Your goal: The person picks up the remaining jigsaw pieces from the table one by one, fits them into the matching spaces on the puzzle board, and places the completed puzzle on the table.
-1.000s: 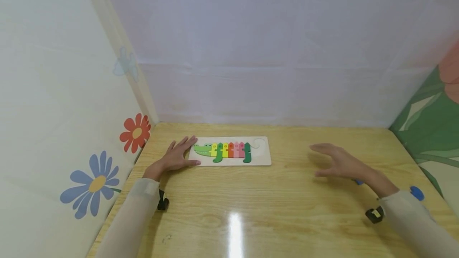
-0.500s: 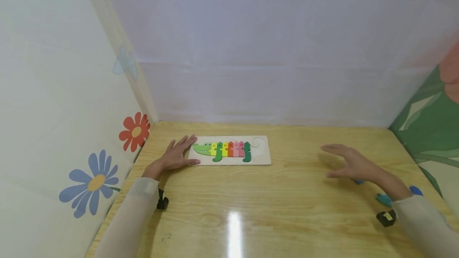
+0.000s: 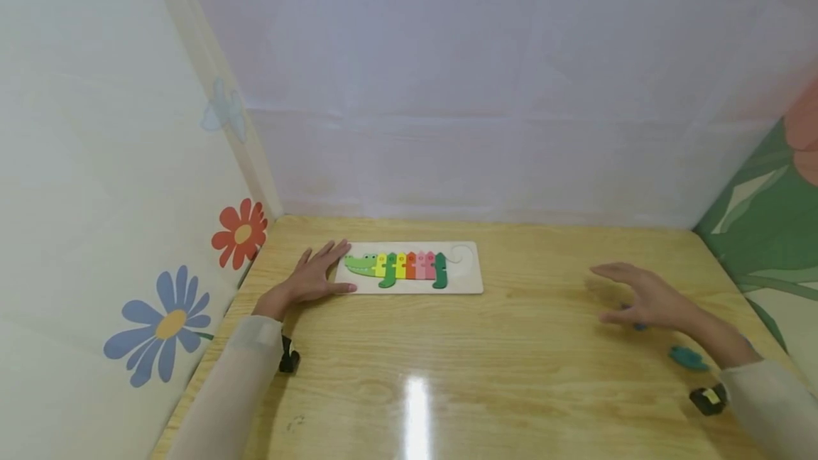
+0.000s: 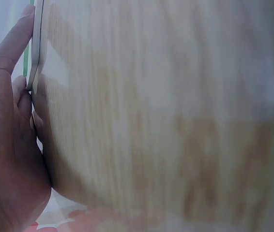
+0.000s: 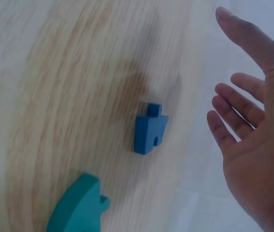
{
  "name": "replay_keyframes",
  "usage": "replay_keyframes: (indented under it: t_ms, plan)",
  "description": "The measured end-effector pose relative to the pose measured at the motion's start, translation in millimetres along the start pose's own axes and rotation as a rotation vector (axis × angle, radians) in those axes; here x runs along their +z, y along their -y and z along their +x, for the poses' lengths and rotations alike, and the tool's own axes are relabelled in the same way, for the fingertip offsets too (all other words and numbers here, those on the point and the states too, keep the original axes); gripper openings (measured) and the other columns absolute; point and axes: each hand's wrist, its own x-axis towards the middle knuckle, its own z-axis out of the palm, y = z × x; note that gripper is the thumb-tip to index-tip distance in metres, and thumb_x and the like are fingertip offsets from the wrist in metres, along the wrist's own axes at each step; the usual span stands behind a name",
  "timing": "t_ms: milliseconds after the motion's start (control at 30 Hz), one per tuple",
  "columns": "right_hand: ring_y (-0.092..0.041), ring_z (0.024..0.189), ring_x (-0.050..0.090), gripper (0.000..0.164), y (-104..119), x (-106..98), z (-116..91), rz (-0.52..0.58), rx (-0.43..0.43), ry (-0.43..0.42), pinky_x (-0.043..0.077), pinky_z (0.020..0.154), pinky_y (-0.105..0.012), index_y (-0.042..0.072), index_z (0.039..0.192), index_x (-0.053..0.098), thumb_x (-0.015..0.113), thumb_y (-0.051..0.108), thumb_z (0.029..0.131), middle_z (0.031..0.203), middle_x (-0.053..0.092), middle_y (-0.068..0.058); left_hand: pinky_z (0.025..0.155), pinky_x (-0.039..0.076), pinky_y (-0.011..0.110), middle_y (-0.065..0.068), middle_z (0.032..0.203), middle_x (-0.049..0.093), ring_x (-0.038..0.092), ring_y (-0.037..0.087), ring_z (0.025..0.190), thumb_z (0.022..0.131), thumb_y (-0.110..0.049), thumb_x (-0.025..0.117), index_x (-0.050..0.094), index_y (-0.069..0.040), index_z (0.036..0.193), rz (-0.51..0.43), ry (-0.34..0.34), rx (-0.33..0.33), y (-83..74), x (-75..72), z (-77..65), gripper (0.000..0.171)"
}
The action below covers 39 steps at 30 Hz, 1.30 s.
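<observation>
In the head view a pale wooden puzzle board [image 3: 469, 279] lies at the table's back left. Its crocodile is made of coloured pieces: a green head [image 3: 361, 265], yellow, red and pink body pieces and a dark green leg [image 3: 440, 272]; the tail end shows only a drawn outline. My left hand [image 3: 312, 280] rests on the board's left end, fingers spread and thumb at the front edge. My right hand [image 3: 652, 302] hovers over the right side, holding nothing, fingers apart. Near it lie a small blue puzzle piece [image 5: 149, 129] and a teal curved piece [image 5: 79, 205].
Wood-grain table [image 3: 511, 375] with a bright glare streak in front. Behind it hangs a white sheet [image 3: 409, 91]; flower-printed panels [image 3: 160, 197] stand at the left and right. A sliver of another blue piece shows behind the right forearm.
My right hand has moved right and a little toward me, over the small blue piece; the teal piece has come into sight beside the wrist. My left hand stays on the board.
</observation>
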Motion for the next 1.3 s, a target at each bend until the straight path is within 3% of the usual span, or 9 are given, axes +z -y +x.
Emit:
replay_keyframes:
  t_ms: [467,533,600,700,767,1033,1300]
  plan:
    - [-0.050,0.115,0.064,0.088,-11,-1,-23,-0.038,0.026,-0.015,0.055,0.085,-0.063,-0.004,0.135,0.066,0.102,0.032,0.064,0.132,0.067,-0.028,0.125,-0.003,0.069,0.016,0.176,0.020,0.010,0.043,0.163,0.092,-0.058,0.076,0.024,-0.008,0.169,0.007,-0.003,0.000,0.2,-0.2,-0.8,0.106]
    - [-0.048,0.116,0.064,0.088,-12,-1,-26,-0.053,0.027,-0.021,0.056,0.087,-0.056,-0.003,0.135,0.067,0.103,0.033,0.063,0.132,0.067,-0.026,0.125,-0.003,0.069,0.016,0.176,0.020,0.010,0.042,0.163,0.092,-0.059,0.075,0.024,-0.008,0.169,0.006,-0.002,-0.001,-0.1,0.2,-0.9,0.106]
    - [-0.046,0.115,0.064,0.088,-15,0,-28,-0.058,0.017,-0.034,0.057,0.090,-0.040,-0.003,0.134,0.068,0.103,0.032,0.062,0.130,0.068,-0.024,0.125,-0.003,0.069,0.016,0.176,0.020,0.009,0.042,0.163,0.092,-0.060,0.075,0.024,-0.008,0.169,0.006,-0.003,-0.002,0.9,0.8,-0.2,0.106]
    - [-0.038,0.112,0.065,0.087,-20,1,-32,-0.063,0.000,-0.060,0.046,0.092,-0.014,-0.003,0.131,0.070,0.104,0.031,0.059,0.127,0.071,-0.021,0.126,-0.004,0.068,0.015,0.176,0.019,0.009,0.041,0.163,0.092,-0.060,0.075,0.023,-0.009,0.170,0.012,-0.003,-0.005,2.9,1.7,1.0,0.107]
    - [-0.031,0.111,0.065,0.086,-24,2,-36,-0.059,-0.004,-0.067,0.039,0.092,-0.006,-0.003,0.130,0.070,0.105,0.031,0.058,0.126,0.071,-0.020,0.126,-0.003,0.068,0.015,0.176,0.019,0.009,0.041,0.163,0.092,-0.060,0.075,0.023,-0.009,0.170,0.015,-0.005,-0.002,3.3,1.8,1.6,0.107]
    - [-0.013,0.105,0.067,0.082,-32,2,-43,-0.011,-0.012,-0.071,0.050,0.085,-0.009,-0.006,0.125,0.071,0.105,0.023,0.057,0.119,0.072,-0.019,0.125,-0.003,0.069,0.016,0.176,0.020,0.009,0.042,0.163,0.091,-0.059,0.075,0.024,-0.008,0.169,0.006,-0.013,0.003,2.3,0.5,1.7,0.106]
    - [-0.005,0.102,0.066,0.075,-31,1,-51,0.030,0.024,-0.029,0.059,0.077,-0.025,-0.006,0.126,0.070,0.103,0.020,0.063,0.117,0.072,-0.016,0.125,-0.002,0.069,0.016,0.176,0.020,0.010,0.042,0.163,0.092,-0.058,0.075,0.024,-0.008,0.169,0.011,-0.012,0.009,-1.2,0.7,0.7,0.105]
